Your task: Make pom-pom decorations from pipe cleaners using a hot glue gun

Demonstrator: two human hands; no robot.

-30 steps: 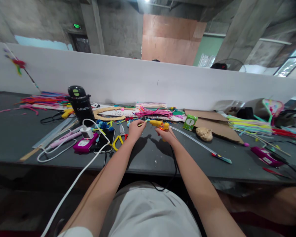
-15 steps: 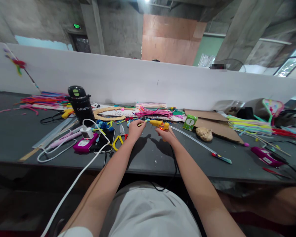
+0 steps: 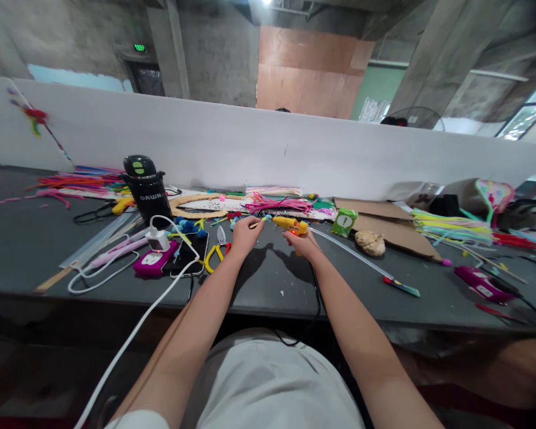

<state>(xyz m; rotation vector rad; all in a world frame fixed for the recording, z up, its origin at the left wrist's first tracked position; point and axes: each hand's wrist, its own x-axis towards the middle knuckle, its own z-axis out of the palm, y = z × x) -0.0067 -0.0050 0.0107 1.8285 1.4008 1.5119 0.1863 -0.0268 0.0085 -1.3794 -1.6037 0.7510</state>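
Barely moved since before: right hand (image 3: 300, 243) gripping glue gun (image 3: 289, 224), left hand (image 3: 245, 233) pinching stick (image 3: 255, 223) at its nozzle.

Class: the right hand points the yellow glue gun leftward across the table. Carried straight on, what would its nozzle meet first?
Probably the thin stick pinched in the left hand, just off the glue gun in the right hand; depth is unclear.

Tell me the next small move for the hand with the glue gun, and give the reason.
Probably ease the yellow glue gun in the right hand a touch left, so its nozzle meets the thin stick pinched in the left hand. The nozzle already points at that stick's tip, and a red light glows on the gun, so it seems powered.
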